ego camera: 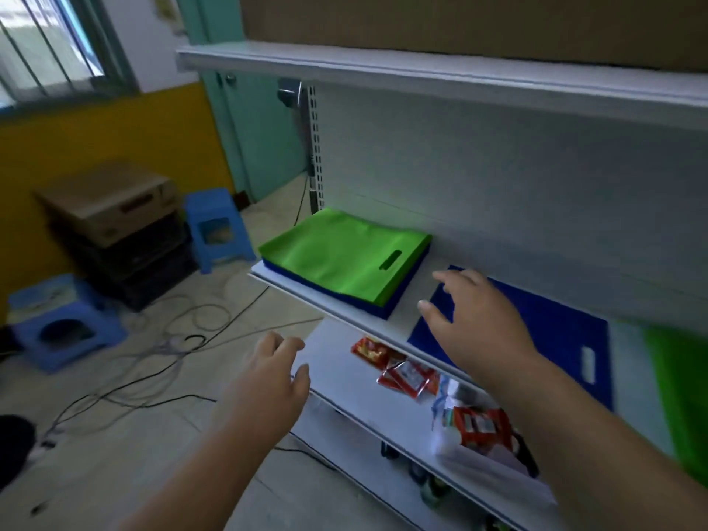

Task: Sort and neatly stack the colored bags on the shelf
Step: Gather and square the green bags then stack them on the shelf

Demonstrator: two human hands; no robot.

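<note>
A white metal shelf unit fills the right half of the frame, its boards smooth and flat with a rolled front lip. On the middle board, toward the centre of the frame, a stack is seen: a bright green bag of matte, felt-like non-woven cloth, rectangular with a slotted die-cut handle, laid on at least one dark blue bag whose edges show beneath it. To the right of centre a single blue bag of the same cloth is laid flat, apart from the stack, with its handle slot toward the lower right. At the far right edge another green bag is partly cut off and blurred.

The right hand is spread over the left end of the blue bag with fingers straight and parted; nothing is gripped, and whether the cloth is touched cannot be told. The left hand is held loosely open in front of the shelf edge, lower centre, and holds nothing.

The step is judged to be the taking up of the loose blue bag. Limp cloth is best lifted by both corners at once, kept flat, and squared against like colours. Red snack packets are scattered on the lower board.
</note>
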